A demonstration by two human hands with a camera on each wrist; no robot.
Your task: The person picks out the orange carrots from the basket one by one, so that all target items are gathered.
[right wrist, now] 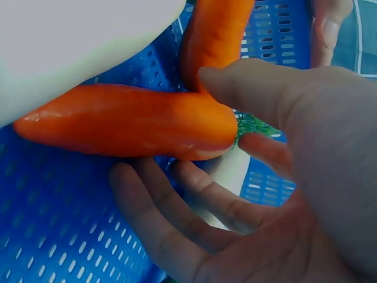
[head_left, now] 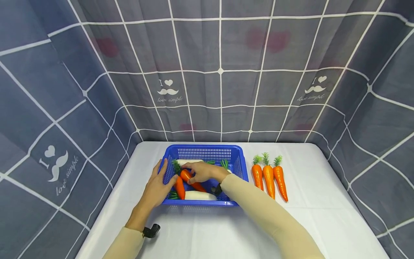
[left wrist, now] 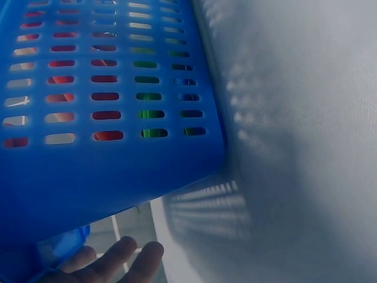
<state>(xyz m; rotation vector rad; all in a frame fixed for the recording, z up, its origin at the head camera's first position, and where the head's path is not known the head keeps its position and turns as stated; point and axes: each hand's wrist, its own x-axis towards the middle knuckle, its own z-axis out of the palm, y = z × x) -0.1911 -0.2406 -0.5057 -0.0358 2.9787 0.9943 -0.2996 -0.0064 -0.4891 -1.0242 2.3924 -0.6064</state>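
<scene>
A blue plastic basket (head_left: 203, 203) stands on the table. My left hand (head_left: 156, 189) rests at its left rim, with the thumb over the inside and the fingers spread. Inside the basket, my right hand (head_left: 202, 171) holds an orange carrot (right wrist: 135, 121) near its leafy end, thumb on one side and fingers along the other. A second carrot (head_left: 179, 187) lies beside it, near my left thumb. A white radish (head_left: 198, 195) lies along the near wall and another white radish (head_left: 191, 162) along the far wall. My right forearm hides the basket's right part.
Three carrots (head_left: 268, 178) lie side by side on the white tabletop (head_left: 317, 216) right of the basket, green tops away from me. Grey checked cloth (head_left: 207, 90) hangs behind and on both sides. A black camera (head_left: 151, 231) is strapped to my left wrist.
</scene>
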